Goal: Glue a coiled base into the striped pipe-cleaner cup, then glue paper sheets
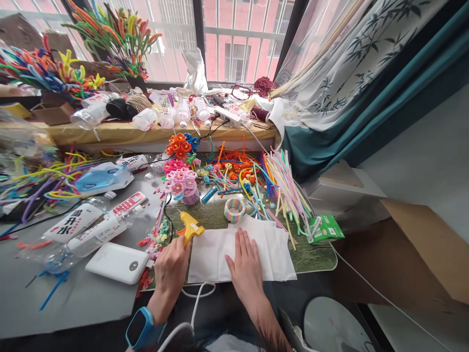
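Note:
My left hand (171,264) is closed around the handle of a yellow hot glue gun (190,227), whose nozzle points up and to the left. Flat on white tissue sheets (207,256) lies my right hand (246,259), its fingers stretched out. The tissues cover the front of a green board (315,256). Just beyond them stands a small striped pastel ring-shaped pot (235,210). A bunch of pink pipe-cleaner flowers (181,182) in a striped pot is behind the glue gun.
To the right lie pastel pipe cleaners (287,183) and a green packet (325,229). A white power bank (117,263) and plastic bottles (97,237) are on the left. A power strip (227,116) sits on the sill. A white cable (198,303) hangs at the front edge.

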